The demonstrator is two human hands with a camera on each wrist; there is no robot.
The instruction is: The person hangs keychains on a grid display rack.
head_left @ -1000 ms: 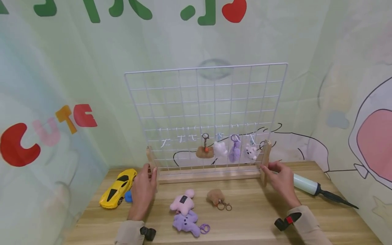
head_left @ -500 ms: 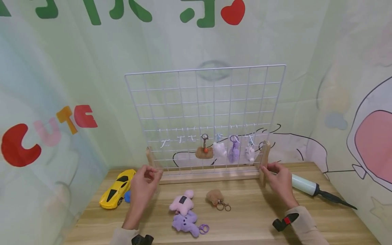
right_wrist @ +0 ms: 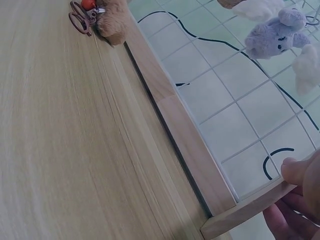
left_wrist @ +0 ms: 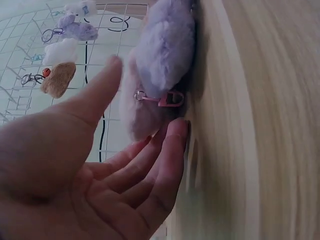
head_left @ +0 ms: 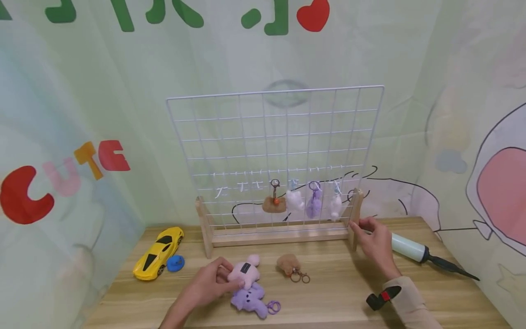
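Observation:
My left hand (head_left: 211,281) is at the pink plush keychain (head_left: 245,273), its thumb and fingers spread apart. In the left wrist view the fingertips (left_wrist: 176,131) touch or nearly touch the pink plush, which is partly behind a purple plush keychain (left_wrist: 167,45). My right hand (head_left: 375,240) pinches the right wooden foot (right_wrist: 250,210) of the display rack, thumb on one face and fingers on the other. The white wire grid (head_left: 275,137) stands upright in its wooden base (head_left: 281,236). Several plush keychains, including a brown one (head_left: 274,205), hang on its hooks.
A brown plush keychain (head_left: 289,265) lies right of the pink one. At the left are a yellow toy car (head_left: 158,253) and a small blue object (head_left: 175,263). A pale green hand pump (head_left: 408,248) lies behind my right hand. A printed cloth backdrop (head_left: 144,68) rises behind.
My left hand has let go of the rack's left foot and moved down and right to the pink plush keychain. My right hand stays on the right foot. The rightmost hanging plush has turned.

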